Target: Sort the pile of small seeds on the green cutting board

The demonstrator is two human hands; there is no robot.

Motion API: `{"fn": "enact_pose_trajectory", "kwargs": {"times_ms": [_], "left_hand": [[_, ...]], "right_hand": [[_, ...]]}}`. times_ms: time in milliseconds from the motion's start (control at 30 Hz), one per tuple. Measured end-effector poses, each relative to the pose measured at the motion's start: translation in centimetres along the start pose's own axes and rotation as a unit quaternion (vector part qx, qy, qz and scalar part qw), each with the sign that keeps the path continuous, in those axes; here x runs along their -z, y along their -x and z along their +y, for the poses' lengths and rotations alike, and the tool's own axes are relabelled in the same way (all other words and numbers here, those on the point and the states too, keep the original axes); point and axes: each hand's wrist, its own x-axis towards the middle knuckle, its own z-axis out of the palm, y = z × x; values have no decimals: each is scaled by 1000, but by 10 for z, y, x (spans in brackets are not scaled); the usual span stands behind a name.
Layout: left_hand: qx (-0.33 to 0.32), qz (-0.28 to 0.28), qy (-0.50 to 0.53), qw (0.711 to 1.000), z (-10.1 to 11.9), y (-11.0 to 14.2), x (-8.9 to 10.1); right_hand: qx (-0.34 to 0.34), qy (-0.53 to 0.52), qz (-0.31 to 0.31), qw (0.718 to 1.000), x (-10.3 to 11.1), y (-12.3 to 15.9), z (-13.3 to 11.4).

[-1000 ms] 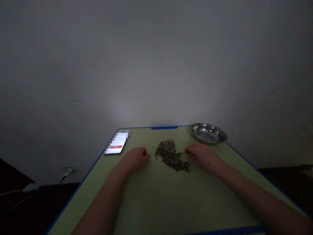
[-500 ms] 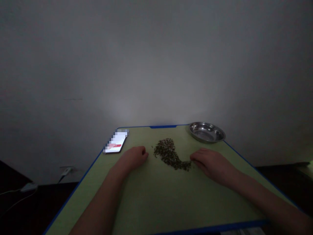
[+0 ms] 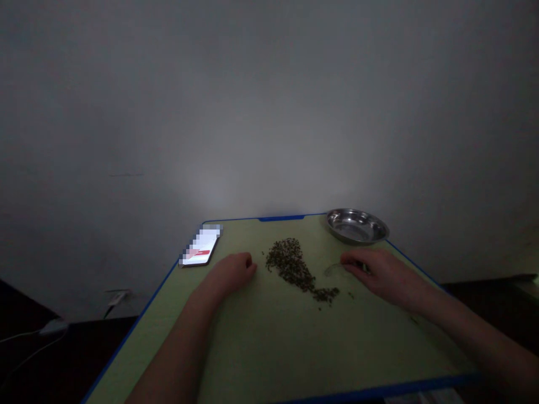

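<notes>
Since the earlier frame: right hand (image 3: 381,275) shifted farther right of the grain pile (image 3: 290,262); near-right tail of pile spread wider, with stray grains (image 3: 351,295) beyond it. Left hand (image 3: 236,272) much as before.

Right fingertips pinched on a thin, clear, spoon-like tool (image 3: 334,270); tip right of the pile, just off the grains. Exact shape too faint to tell; whether touching the table (image 3: 261,342), or carrying any grains, impossible to tell. Left fingers curled in, just left of the pile, nothing visible in them.

For good handling, as a judgement: keep the pinch light, the tool low and nearly flat, the strokes short and slow. Work from the thin tail rather than the thick middle. Avoid flicking; likely to scatter loose grains farther right. Keep the left hand off the pile's edge.

Containers: shallow steel bowl (image 3: 357,229), upright, beyond the pile and to its right. Shows bare metal inside, no grains visible; too dim to rule out a few. Beyond the pile on the left, a phone (image 3: 202,247), screen lit.
</notes>
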Motion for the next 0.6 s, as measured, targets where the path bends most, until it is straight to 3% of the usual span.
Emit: {"fn": "enact_pose_trajectory", "kwargs": {"times_ms": [300,600], "left_hand": [[3,1,3,1000,0,-1,-2],[0,3,6,1000,-2,-2,-3]], "right_hand": [[-79,-87,-17,993,-8,6,40],[-95,-100,-32,990,-11,13,42]]}}
